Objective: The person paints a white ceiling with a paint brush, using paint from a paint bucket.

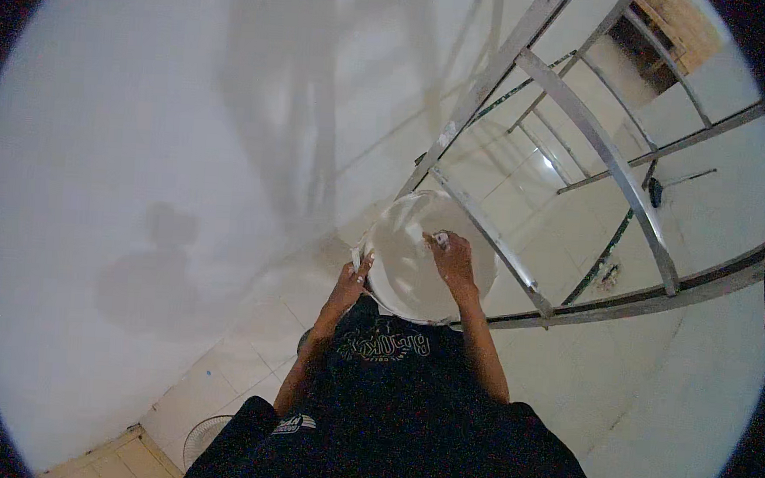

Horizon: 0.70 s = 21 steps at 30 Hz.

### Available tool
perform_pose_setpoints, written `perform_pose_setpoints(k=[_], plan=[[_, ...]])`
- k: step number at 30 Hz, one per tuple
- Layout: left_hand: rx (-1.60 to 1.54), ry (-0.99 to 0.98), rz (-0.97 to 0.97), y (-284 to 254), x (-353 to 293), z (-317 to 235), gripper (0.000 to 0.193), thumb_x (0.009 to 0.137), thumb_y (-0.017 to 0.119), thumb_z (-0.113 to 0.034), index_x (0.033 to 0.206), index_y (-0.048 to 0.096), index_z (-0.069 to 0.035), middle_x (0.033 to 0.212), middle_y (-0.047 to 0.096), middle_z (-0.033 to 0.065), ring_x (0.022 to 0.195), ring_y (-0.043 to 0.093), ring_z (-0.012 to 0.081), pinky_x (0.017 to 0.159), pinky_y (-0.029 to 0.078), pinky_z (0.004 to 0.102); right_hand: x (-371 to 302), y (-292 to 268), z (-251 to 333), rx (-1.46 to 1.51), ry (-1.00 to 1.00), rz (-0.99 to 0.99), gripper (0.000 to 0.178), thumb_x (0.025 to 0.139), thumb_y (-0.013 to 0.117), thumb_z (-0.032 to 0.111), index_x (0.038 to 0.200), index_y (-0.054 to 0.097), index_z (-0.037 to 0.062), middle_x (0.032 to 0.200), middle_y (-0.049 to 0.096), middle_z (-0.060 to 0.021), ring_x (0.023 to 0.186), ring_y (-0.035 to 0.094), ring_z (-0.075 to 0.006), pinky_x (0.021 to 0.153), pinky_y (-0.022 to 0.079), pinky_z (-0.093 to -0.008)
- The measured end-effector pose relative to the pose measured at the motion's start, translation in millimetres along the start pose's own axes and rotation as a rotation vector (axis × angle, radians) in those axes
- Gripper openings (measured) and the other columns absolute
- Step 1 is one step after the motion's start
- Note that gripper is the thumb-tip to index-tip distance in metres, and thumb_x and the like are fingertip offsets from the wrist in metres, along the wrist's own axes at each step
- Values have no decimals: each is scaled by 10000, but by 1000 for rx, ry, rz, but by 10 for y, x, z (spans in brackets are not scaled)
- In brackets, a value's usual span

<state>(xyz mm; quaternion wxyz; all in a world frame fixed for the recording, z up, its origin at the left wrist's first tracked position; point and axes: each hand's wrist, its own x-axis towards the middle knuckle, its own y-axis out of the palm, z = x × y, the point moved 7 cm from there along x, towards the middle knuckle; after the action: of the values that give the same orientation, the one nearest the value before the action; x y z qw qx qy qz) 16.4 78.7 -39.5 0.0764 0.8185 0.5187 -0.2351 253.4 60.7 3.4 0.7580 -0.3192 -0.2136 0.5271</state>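
Note:
In front of my body is a round white bucket (402, 280) with pale smears on its inner wall. My left hand (349, 283) grips its left rim, thumb and fingers bent at the edge. Over the bucket's opening, my right hand (455, 263) is closed, with a small pale end of something (439, 238) showing at the fingers. Most of that thing is hidden by the hand, and its kind cannot be made out. What lies at the bucket's bottom is hard to tell apart from its white wall.
A metal ladder (615, 157) stands close on the right, its rails touching or passing near the bucket's right side. A white wall (144, 119) rises on the left. Below are pale floor tiles (257, 354) and a round wire fan guard (204, 437) at lower left.

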Motion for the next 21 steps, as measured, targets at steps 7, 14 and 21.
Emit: perform_pose_setpoints(k=[7,14,21], plan=[[48,-136,65,10,7,51,540,886,419,-483,1192,475,-41,970,558,111,842,543,190,659,469,294,-67,-3,157,-88,23,-42,389,787,608,358,886,588,-18,795,602,-190,726,578,-336,695,443,-421],[289,286,161,-57,268,533,512,910,412,-374,1332,315,-102,1151,445,252,1016,511,315,846,430,382,-5,-434,684,-77,-30,61,384,771,628,389,831,584,12,711,586,-155,667,570,-312,629,450,-387],[466,107,217,-34,325,738,565,876,480,-288,1378,236,-205,1326,316,210,1196,371,352,953,353,393,212,-388,857,165,-135,257,288,806,598,324,784,608,37,615,562,-118,619,566,-296,606,448,-370]])
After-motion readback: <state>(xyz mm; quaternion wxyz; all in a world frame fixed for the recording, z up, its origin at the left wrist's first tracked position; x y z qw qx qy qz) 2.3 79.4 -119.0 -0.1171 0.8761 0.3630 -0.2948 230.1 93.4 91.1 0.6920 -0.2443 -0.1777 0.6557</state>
